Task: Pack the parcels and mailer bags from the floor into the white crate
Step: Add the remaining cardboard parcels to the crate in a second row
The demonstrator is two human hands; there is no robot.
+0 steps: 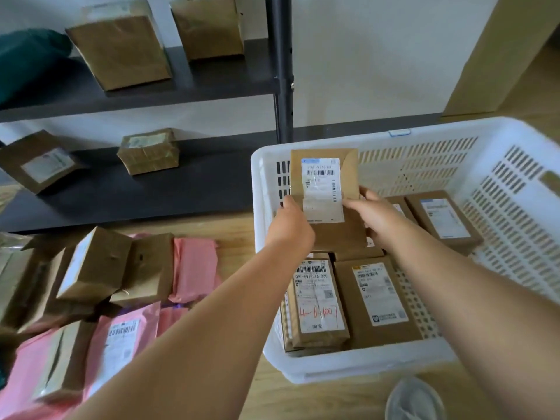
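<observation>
Your forearms are bare from elbow to wrist, with no sleeves, watch or rings on view. Your left hand (289, 225) and right hand (374, 219) are gloveless. You wear a pale grey shoe (415, 400), rounded at the toe.

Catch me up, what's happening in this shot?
A person is packing parcels into a white crate on the floor. Both hands, left hand and right hand, hold a brown labelled parcel upright over the crate's far left corner, not yet set down. Several cardboard parcels already lie flat inside. More boxes and pink mailer bags wait on the floor to the left. A dark shelf unit behind carries other parcels.
</observation>
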